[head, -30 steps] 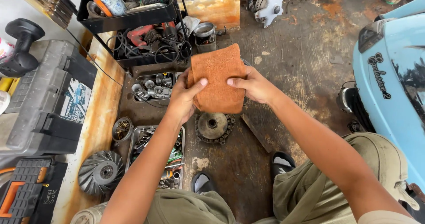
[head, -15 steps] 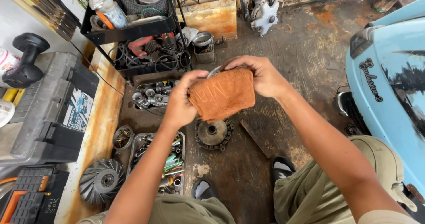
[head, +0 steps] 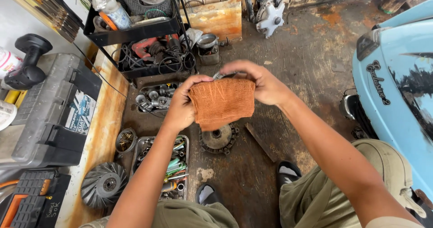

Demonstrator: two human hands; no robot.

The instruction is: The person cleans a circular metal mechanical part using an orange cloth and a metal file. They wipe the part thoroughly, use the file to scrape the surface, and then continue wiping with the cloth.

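Middle of the frame: an orange cloth (head: pixel 222 102), held up over the floor by both hands. Left hand (head: pixel 182 106) closed on the left edge of the cloth, thumb on top. Right hand (head: pixel 261 81) closed on the top right edge, fingers curled over it. Between the two hands, at the top of the cloth, a bit of shiny metal part (head: pixel 219 75) peeking out, mostly hidden by the cloth.

Just below the cloth, flat on the dirty floor (head: pixel 297 52): a round dark engine part (head: pixel 218 139), half covered by the hanging cloth. Right beside it, a flat dark bar (head: pixel 260 141), tilted.

Lower left of the middle: a metal tray (head: pixel 160 165) full of tools and sockets. Beside the tray, a small round tin (head: pixel 125 140) with screws. Further up, another tray (head: pixel 155 97) with shiny metal pieces.

Upper left: a black rack (head: pixel 135 29) with bottles, belts and cables on its shelves. Next to the rack, a small metal cup (head: pixel 207 42) on the floor.

Left edge: a grey toolbox (head: pixel 49 111) with a black power tool (head: pixel 27 61) on top. Lower left: a round finned wheel (head: pixel 103 184) and a black and orange case (head: pixel 22 198).

Top middle: a grey metal engine piece (head: pixel 269 15) by the wall. Right edge: a light blue scooter (head: pixel 397 79). Bottom: bent knees in green trousers (head: pixel 343 192) and black sandals (head: pixel 288 170).
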